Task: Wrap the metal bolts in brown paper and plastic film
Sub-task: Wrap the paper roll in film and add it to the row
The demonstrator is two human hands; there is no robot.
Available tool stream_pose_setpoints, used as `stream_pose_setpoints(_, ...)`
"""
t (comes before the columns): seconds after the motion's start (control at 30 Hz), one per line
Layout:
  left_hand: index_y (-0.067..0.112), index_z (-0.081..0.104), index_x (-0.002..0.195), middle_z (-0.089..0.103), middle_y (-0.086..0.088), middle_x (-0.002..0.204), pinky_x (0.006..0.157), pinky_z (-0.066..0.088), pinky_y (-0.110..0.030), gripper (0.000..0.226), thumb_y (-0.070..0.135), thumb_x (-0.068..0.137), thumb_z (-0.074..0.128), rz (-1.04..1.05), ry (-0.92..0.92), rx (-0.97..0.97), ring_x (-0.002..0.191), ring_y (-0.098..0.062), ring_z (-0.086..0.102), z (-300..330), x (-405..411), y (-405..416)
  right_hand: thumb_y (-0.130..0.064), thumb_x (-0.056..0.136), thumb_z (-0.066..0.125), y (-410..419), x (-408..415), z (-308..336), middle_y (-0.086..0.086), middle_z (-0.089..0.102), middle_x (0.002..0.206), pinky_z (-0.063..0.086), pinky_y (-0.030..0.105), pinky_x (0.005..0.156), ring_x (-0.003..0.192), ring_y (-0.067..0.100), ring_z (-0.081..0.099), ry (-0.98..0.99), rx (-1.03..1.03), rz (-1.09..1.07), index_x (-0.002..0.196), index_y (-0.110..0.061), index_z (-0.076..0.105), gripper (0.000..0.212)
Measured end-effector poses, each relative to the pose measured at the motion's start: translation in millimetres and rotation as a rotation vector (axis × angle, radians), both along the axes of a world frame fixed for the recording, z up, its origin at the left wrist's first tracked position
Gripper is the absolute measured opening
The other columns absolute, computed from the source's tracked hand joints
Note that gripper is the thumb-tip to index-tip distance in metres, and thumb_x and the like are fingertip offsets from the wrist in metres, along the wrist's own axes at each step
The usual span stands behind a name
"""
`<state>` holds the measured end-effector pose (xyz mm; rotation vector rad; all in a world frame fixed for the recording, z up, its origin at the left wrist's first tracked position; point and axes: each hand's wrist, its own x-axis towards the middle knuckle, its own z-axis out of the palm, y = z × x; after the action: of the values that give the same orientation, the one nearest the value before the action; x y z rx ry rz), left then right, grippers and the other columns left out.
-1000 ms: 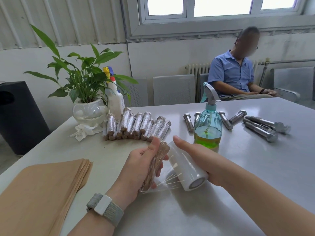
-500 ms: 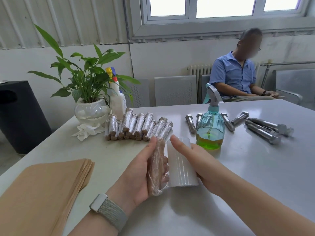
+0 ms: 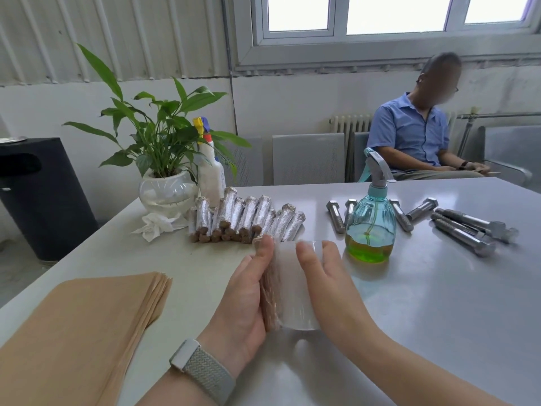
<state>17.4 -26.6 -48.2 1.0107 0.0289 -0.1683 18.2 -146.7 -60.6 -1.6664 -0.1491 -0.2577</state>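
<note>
The left hand (image 3: 246,300) grips the papered bolt (image 3: 268,291), long axis near-to-far, touching the film roll (image 3: 292,285) held by the right hand (image 3: 325,285).

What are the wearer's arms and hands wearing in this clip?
Both forearms are bare, with no sleeves or gloves in view. The left wrist carries a watch with a light grey woven band and a pale case. The right hand shows no visible rings or wristwear.
</note>
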Motion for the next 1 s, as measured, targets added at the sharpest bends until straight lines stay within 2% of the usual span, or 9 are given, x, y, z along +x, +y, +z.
stream_pose_setpoints(0.17, 0.0, 0.057, 0.13, 0.062, -0.024, 0.127, 0.104, 0.044, -0.058, 0.063, 0.048, 0.088, 0.061, -0.056, -0.019, -0.079, 0.119, -0.038, 0.06, -2, -1, -2, -0.08, 0.073, 0.055, 2, 0, 0, -0.013, 0.07, 0.089, 0.056, 0.029, 0.066, 0.079, 0.004, 0.069, 0.016, 0.05, -0.021, 0.096, -0.039, 0.054, 0.047)
stream_pose_setpoints(0.3, 0.003, 0.072, 0.111, 0.07, -0.021, 0.114, 0.081, 0.058, -0.043, 0.047, 0.043, 0.091, 0.057, -0.059, -0.07, -0.063, 0.104, -0.033, 0.069, -6, 1, -1, -0.072, 0.061, 0.067, 0, 0, 2, -0.013, 0.072, 0.084, 0.056, 0.027, 0.063, 0.076, 0.006, 0.071, 0.121, 0.137, 0.026, 0.102, -0.034, 0.052, 0.058)
stream_pose_setpoints(0.4, 0.01, 0.074, 0.109, 0.071, -0.016, 0.114, 0.078, 0.058, -0.033, 0.042, 0.041, 0.097, 0.049, -0.036, -0.135, 0.059, 0.106, -0.026, 0.069, -8, 4, 1, -0.065, 0.064, 0.072, -9, 3, 7, 0.003, 0.074, 0.097, 0.059, 0.039, 0.076, 0.088, 0.02, 0.072, 0.233, 0.189, 0.119, 0.108, -0.021, 0.062, 0.063)
stream_pose_setpoints(0.5, 0.011, 0.073, 0.108, 0.073, -0.015, 0.107, 0.087, 0.055, -0.04, 0.045, 0.046, 0.098, 0.047, 0.063, -0.248, 0.275, 0.104, -0.029, 0.069, -10, 3, 1, -0.059, 0.077, 0.068, -17, 3, 9, 0.008, 0.075, 0.1, 0.057, 0.038, 0.081, 0.093, 0.024, 0.072, 0.268, 0.188, 0.261, 0.105, -0.016, 0.07, 0.052)
stream_pose_setpoints(0.67, 0.019, 0.075, 0.099, 0.075, -0.012, 0.098, 0.087, 0.055, -0.048, 0.043, 0.057, 0.087, 0.057, 0.218, -0.367, 0.281, 0.095, -0.029, 0.071, -10, -1, -2, -0.065, 0.083, 0.061, -9, -2, 9, 0.0, 0.076, 0.094, 0.057, 0.025, 0.072, 0.09, 0.015, 0.073, 0.137, 0.136, 0.258, 0.094, -0.027, 0.072, 0.041)
stream_pose_setpoints(0.77, 0.019, 0.073, 0.103, 0.074, -0.013, 0.103, 0.09, 0.054, -0.048, 0.046, 0.059, 0.087, 0.059, 0.214, -0.344, 0.222, 0.1, -0.03, 0.07, -11, -1, -3, -0.087, 0.071, 0.048, -4, -3, 6, -0.007, 0.074, 0.085, 0.054, 0.021, 0.067, 0.08, 0.006, 0.07, 0.049, 0.032, 0.104, 0.091, -0.027, 0.068, 0.066)
stream_pose_setpoints(0.83, 0.018, 0.072, 0.103, 0.073, -0.015, 0.104, 0.088, 0.055, -0.048, 0.047, 0.061, 0.086, 0.059, 0.207, -0.318, 0.212, 0.1, -0.032, 0.07, -11, 0, -4, -0.092, 0.068, 0.036, -3, -2, 4, -0.011, 0.073, 0.089, 0.054, 0.027, 0.079, 0.085, 0.004, 0.068, 0.091, 0.021, 0.065, 0.095, -0.028, 0.068, 0.076)
stream_pose_setpoints(0.9, 0.018, 0.073, 0.1, 0.074, -0.015, 0.102, 0.08, 0.058, -0.043, 0.046, 0.059, 0.086, 0.057, 0.204, -0.306, 0.207, 0.096, -0.03, 0.071, -10, 1, -4, -0.084, 0.075, 0.036, -3, -2, 6, -0.007, 0.075, 0.094, 0.054, 0.034, 0.085, 0.09, 0.008, 0.07, 0.148, 0.098, 0.099, 0.098, -0.03, 0.071, 0.068)
stream_pose_setpoints(1.0, 0.014, 0.075, 0.093, 0.074, -0.01, 0.083, 0.058, 0.056, -0.028, 0.04, 0.047, 0.091, 0.053, 0.198, -0.314, 0.148, 0.071, -0.019, 0.072, -6, 5, 0, -0.083, 0.078, 0.043, -3, -1, 11, -0.008, 0.07, 0.088, 0.05, 0.025, 0.072, 0.074, -0.008, 0.064, 0.147, 0.107, 0.073, 0.095, -0.023, 0.066, 0.067)
